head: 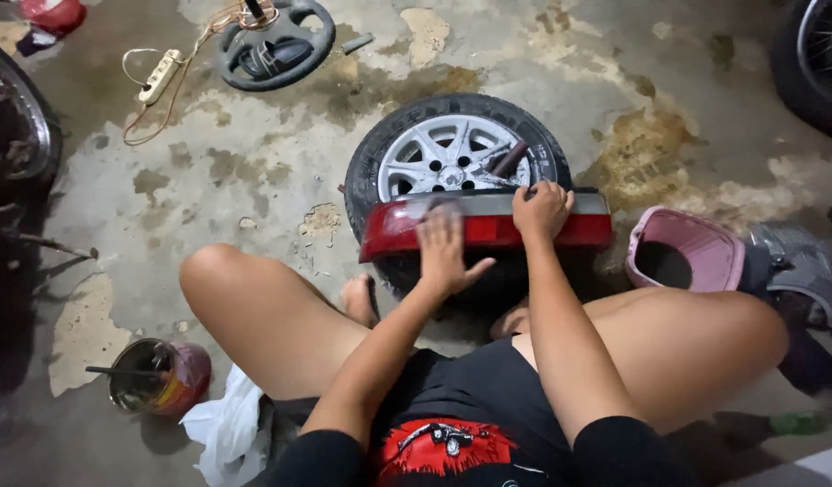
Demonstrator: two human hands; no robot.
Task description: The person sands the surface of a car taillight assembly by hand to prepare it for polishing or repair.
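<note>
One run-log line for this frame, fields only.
left hand: flat on red tail-light lens, blurred | right hand: gripping lens top edge | lens: lying across wheel on floor

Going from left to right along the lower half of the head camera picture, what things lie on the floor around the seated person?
Open tin can with a stick in it → crumpled white plastic bag → red tail light under the left hand and right hand → pink tub.
</note>
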